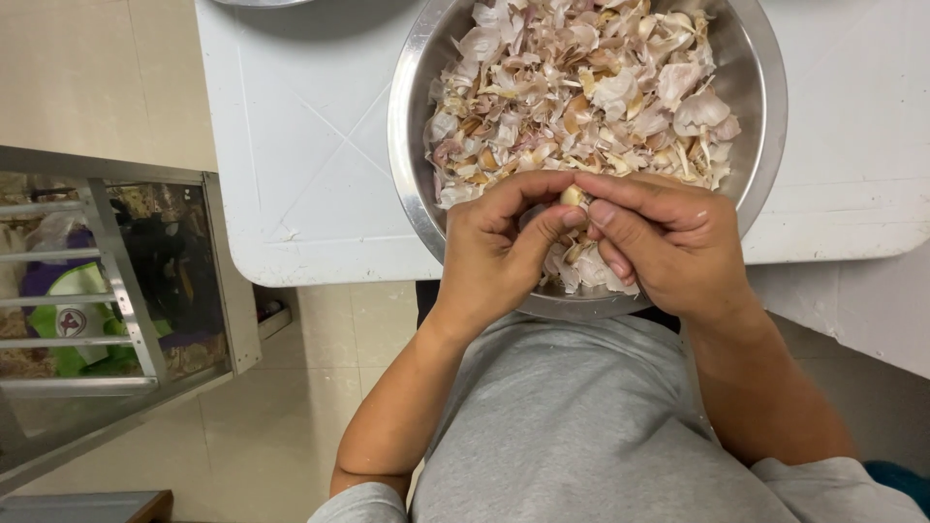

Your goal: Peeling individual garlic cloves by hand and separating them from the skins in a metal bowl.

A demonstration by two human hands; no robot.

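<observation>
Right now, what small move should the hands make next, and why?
Probably peel the skin off with the thumbs: both the left hand and right hand pinch one garlic clove over the steel bowl, so loosened skin would fall among the peels.

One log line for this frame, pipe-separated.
left hand: pinching garlic clove | right hand: pinching same clove | under: steel bowl of garlic skins

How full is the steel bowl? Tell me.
Well filled: the steel bowl holds a heap of garlic skins across nearly its whole floor, though its upper rim is out of frame.
</observation>
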